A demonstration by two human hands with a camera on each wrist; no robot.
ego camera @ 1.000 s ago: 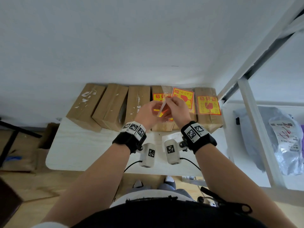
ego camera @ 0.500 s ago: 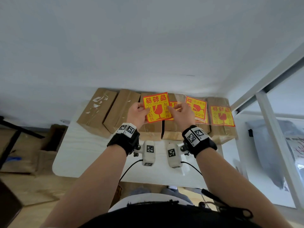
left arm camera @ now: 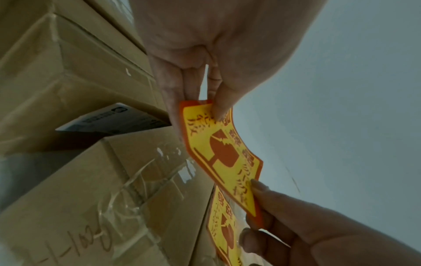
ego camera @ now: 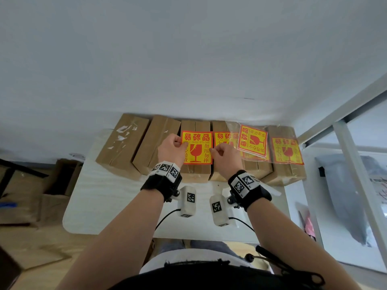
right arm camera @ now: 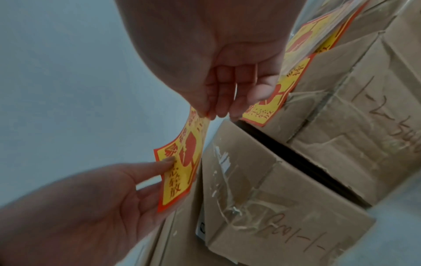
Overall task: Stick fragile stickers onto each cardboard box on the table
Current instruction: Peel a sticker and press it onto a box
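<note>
Several brown cardboard boxes stand in a row against the wall on the white table [ego camera: 117, 206]. A yellow and red fragile sticker [ego camera: 196, 148] [left arm camera: 224, 153] [right arm camera: 182, 162] hangs stretched just above the third box [ego camera: 195, 172]. My left hand [ego camera: 173, 148] pinches its left edge and my right hand [ego camera: 223, 153] pinches its right edge. The box to the right [ego camera: 219, 128] carries a stuck sticker [ego camera: 225, 137], and so does the far right box [ego camera: 291, 172], whose sticker [ego camera: 287, 150] faces up. A clear bag of stickers [ego camera: 252, 143] lies on the boxes between them.
The two left boxes [ego camera: 123, 145] [ego camera: 156, 143] have bare tops with tape scraps. A white wall rises behind the row. A white metal frame [ego camera: 351, 147] stands at the right, with a grey plastic bag [ego camera: 343, 197] beyond it. Cardboard scraps [ego camera: 25, 195] lie on the floor at the left.
Both hands peeled a sticker near the bag, then carried it left over the third box and lowered it close to the box top.
</note>
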